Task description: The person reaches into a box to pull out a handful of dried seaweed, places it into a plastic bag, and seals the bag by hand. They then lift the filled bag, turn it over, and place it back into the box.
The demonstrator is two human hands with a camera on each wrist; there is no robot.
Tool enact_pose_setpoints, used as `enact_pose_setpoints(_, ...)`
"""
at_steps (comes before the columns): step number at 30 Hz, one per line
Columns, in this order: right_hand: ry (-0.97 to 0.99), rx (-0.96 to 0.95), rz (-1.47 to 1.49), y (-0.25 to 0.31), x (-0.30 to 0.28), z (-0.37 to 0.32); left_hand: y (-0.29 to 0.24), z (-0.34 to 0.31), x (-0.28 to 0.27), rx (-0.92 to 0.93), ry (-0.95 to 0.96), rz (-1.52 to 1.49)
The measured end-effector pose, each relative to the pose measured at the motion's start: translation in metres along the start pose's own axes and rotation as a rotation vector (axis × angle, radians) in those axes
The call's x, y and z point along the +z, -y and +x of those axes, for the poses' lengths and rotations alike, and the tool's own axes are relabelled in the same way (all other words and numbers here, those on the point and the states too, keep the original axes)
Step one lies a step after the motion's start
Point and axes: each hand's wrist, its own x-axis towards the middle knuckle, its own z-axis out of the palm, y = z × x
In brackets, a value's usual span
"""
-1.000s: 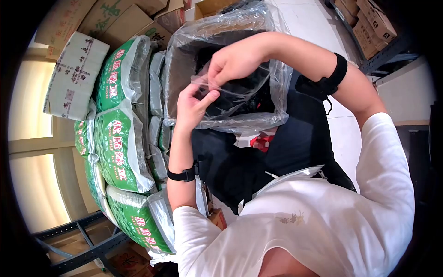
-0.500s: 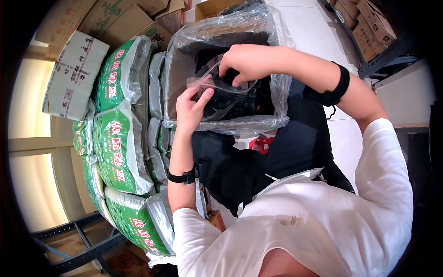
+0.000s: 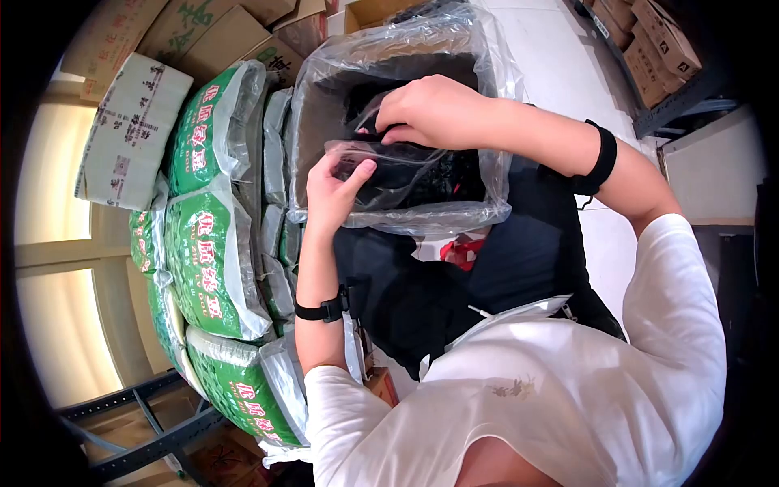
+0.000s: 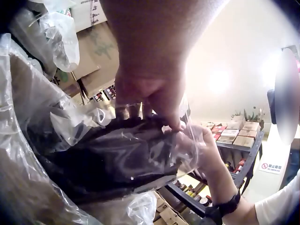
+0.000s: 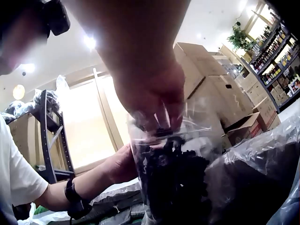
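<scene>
A clear plastic bag [image 3: 389, 174] with dark, crinkled pieces [image 5: 173, 176] inside is held over a plastic-lined carton [image 3: 312, 114]. The left hand [image 3: 331, 191] grips the bag's near left side, thumb on one face and fingers behind the film. At the bag's mouth the right hand [image 3: 434, 114] has bent fingers pinching the film; its fingertips are partly hidden. In the right wrist view the right hand [image 5: 152, 96] points down at the top of the bag, just above the dark pieces. More dark material lies in the carton.
Stacked green-and-white sacks [image 3: 199, 260] stand left of the carton, with a white printed box [image 3: 134, 134] on top. Flattened cardboard [image 3: 215, 49] leans behind. A shelf with brown boxes [image 3: 661, 49] is at the upper right. The person's dark-clothed legs flank the carton's near side.
The right hand has moved away from the left hand, to the right, and its fingers have shifted along the bag's mouth. The left hand keeps its hold, nearly still.
</scene>
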Motion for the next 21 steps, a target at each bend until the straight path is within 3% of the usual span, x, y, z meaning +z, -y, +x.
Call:
enact_pose_setpoints(2,-0.015,-0.059,0.139,-0.004,0.002,0.001,0.001,0.002,0.008,0.054,-0.011,-0.076)
enact_pose_setpoints(4,0.198,-0.065,0.010,0.001,0.001,0.005,0.004,0.004,0.014,0.108,-0.020,-0.152)
enact_pose_setpoints(6,0.192,-0.109,0.014,-0.001,0.023,0.007,0.010,0.004,0.018,0.090,0.008,0.019)
enact_pose_setpoints(11,0.118,-0.162,0.100,-0.012,0.046,0.004,0.015,0.002,0.019,0.131,-0.023,0.077)
enact_pose_setpoints(15,0.129,-0.183,0.073,-0.009,0.037,0.001,0.015,-0.001,0.016,0.108,0.004,0.059)
enact_pose_setpoints(17,0.341,-0.064,-0.107,-0.003,0.024,0.001,0.019,0.000,0.015,0.096,-0.025,-0.017)
enact_pose_setpoints(21,0.239,-0.179,-0.067,-0.007,0.028,0.002,0.013,0.003,0.016,0.084,0.062,0.067)
